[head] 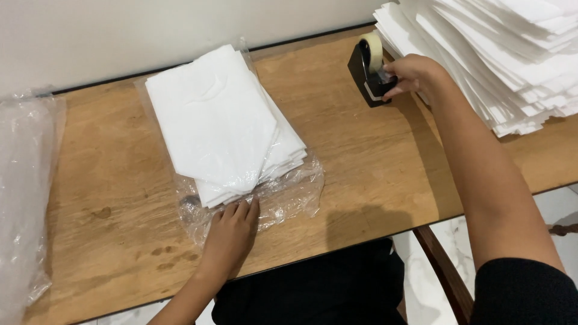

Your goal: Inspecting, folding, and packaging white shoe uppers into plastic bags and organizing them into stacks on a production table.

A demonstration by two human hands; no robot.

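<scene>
A stack of folded white sheets [217,120] lies inside a clear plastic bag [289,195] on the wooden table [373,162]. My left hand [232,232] presses flat on the bag's open end near the front edge, fingers together against the stack. My right hand [412,75] reaches to the far right and pinches at the front of a black tape dispenser [368,75] with a roll of clear tape [373,48] on top.
A tall pile of white sheets [500,54] fills the back right corner beside the dispenser. Crumpled clear plastic [24,198] covers the left end of the table. A white wall runs behind. Floor tiles and a chair leg [442,271] show below right.
</scene>
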